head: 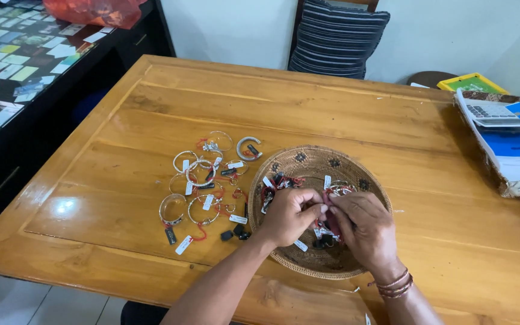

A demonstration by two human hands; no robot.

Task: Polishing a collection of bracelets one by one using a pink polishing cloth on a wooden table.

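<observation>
Together, left hand and right hand pinch a red-strung tagged bracelet between them, over the near basket.

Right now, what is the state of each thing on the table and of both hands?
Left hand: over the basket, pinching a tagged piece.
Right hand: over the basket, fingers on the same piece.
Woven basket: upright, holding tagged jewellery.
Silver bangles: spread on the table, tagged.
Calculator: lying on papers.

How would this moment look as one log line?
left hand: pinching tagged piece | right hand: pinching same piece | where: over basket | bangles: on table, left of basket
</observation>
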